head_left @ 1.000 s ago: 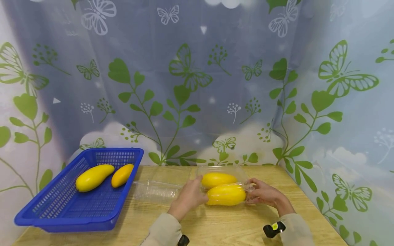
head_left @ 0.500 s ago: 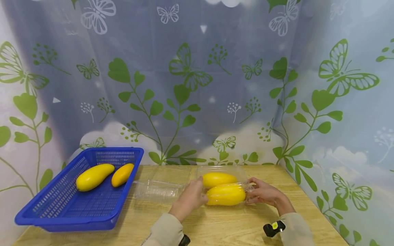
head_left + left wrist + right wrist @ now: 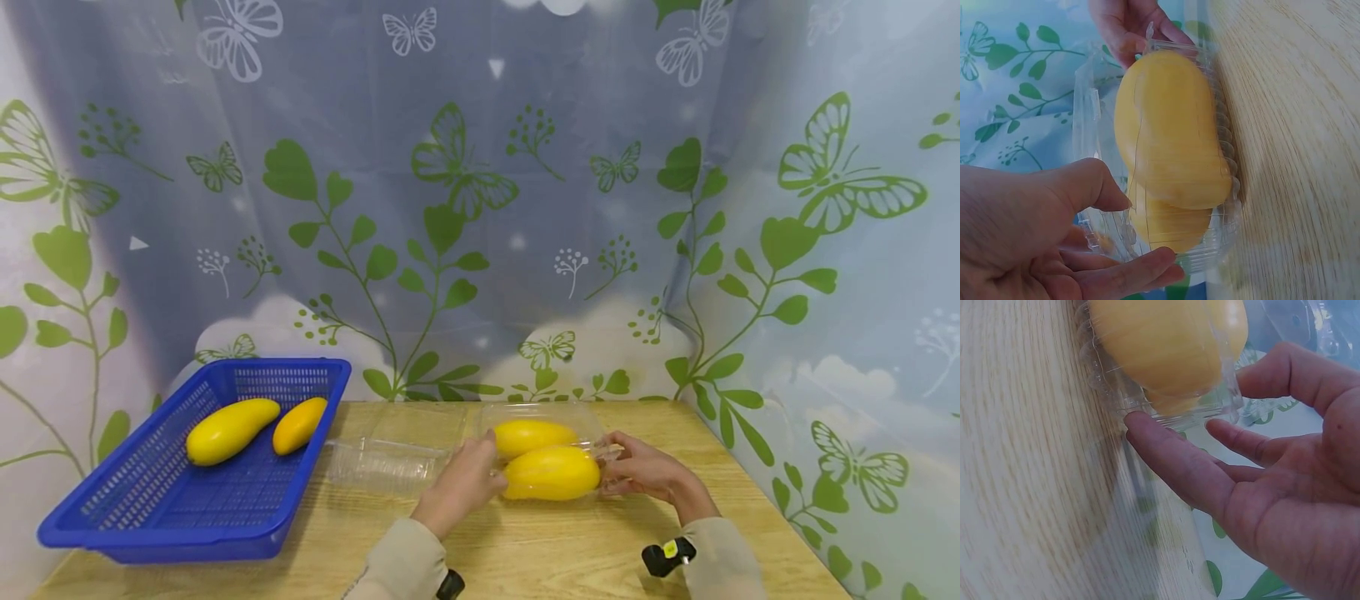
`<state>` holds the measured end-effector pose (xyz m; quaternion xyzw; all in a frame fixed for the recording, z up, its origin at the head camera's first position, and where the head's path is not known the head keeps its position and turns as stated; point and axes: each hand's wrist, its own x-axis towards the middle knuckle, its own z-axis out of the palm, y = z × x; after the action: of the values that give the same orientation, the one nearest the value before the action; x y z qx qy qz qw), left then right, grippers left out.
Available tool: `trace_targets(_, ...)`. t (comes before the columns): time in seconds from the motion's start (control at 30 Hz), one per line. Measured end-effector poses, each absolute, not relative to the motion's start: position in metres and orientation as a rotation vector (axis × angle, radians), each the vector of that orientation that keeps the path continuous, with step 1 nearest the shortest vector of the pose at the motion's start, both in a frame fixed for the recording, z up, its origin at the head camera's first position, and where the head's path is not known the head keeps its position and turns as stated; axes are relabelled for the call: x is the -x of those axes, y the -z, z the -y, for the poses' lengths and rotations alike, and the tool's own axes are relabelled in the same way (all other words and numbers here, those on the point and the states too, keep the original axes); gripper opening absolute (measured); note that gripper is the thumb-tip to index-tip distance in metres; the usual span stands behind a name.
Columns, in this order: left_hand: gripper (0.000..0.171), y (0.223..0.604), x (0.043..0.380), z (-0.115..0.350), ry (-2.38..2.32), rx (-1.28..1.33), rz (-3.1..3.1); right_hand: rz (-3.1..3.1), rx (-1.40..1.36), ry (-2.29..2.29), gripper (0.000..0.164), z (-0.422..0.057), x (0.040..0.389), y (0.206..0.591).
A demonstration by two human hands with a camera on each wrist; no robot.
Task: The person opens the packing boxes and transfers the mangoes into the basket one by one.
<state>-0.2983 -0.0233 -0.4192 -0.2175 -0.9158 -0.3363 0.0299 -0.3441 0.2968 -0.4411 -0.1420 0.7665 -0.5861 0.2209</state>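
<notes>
Two yellow mangoes, a front mango point(image 3: 551, 473) and a back mango point(image 3: 532, 438), lie one before the other in a clear plastic clamshell box point(image 3: 536, 411) on the table. My left hand point(image 3: 461, 482) pinches the box's left end; in the left wrist view the thumb is at the rim and the fingers are lower on the wall. At the opposite end, my right hand point(image 3: 648, 473) holds the box. Its thumb touches the rim in the right wrist view, with the fingers point(image 3: 1172, 453) against the end wall point(image 3: 1191, 415). The far fingertips are partly hidden.
A blue plastic basket point(image 3: 180, 547) stands at the left with a large yellow mango point(image 3: 232, 432) and a smaller orange-yellow one point(image 3: 298, 426) inside. Between basket and left hand lies another clear plastic box point(image 3: 386, 468). A printed curtain point(image 3: 480, 250) hangs behind the wooden table point(image 3: 570, 550).
Both hands keep their places on the box. The shine of plastic over the front mango has faded.
</notes>
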Motion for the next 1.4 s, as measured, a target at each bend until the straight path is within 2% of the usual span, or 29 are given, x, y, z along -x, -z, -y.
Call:
trace_targets(0.13, 0.047, 0.4183, 0.2979, 0.0226, 0.977, 0.671, 2.824, -2.123, 0.402, 1.612, 0.058, -0.2971, 0.3432, 0.4411)
trace_targets(0.23, 0.062, 0.4187, 0.2974, 0.0227, 0.954, 0.676, 2.819, -2.127, 0.409, 1.605, 0.061, -0.2966, 0.3427, 0.4406)
trace_targets(0.33, 0.068, 0.4199, 0.2975, 0.0225, 0.939, 0.684, 2.818, -2.137, 0.396, 1.600, 0.063, -0.2955, 0.3422, 0.4401)
trace_targets(0.53, 0.067, 0.4204, 0.2967, 0.0200, 0.874, 0.689, 2.804, -2.149, 0.364, 1.600, 0.066, -0.2941, 0.3421, 0.4400)
trace_targets(0.83, 0.070, 0.4187, 0.2922, 0.0171, 0.890, 0.662, 2.808, -2.143, 0.377, 1.601, 0.056, -0.2940, 0.3439, 0.4412)
trace_targets(1.07, 0.066, 0.4187, 0.2909, 0.0147, 0.785, 0.586, 2.781, -2.141, 0.370, 1.593, 0.059, -0.2928, 0.3433, 0.4408)
trace_targets(1.17, 0.053, 0.4185, 0.2903, 0.0148, 0.770, 0.583, 2.771, -2.143, 0.372, 1.588, 0.061, -0.2922, 0.3427, 0.4405)
trace_targets(1.3, 0.018, 0.4164, 0.2892, 0.0161, 0.814, 0.652, 2.784, -2.147, 0.374, 1.579, 0.061, -0.2919, 0.3425, 0.4393)
trace_targets(1.4, 0.007, 0.4139, 0.2884, 0.0168, 0.806, 0.699, 2.772, -2.155, 0.375, 1.577, 0.061, -0.2922, 0.3423, 0.4381)
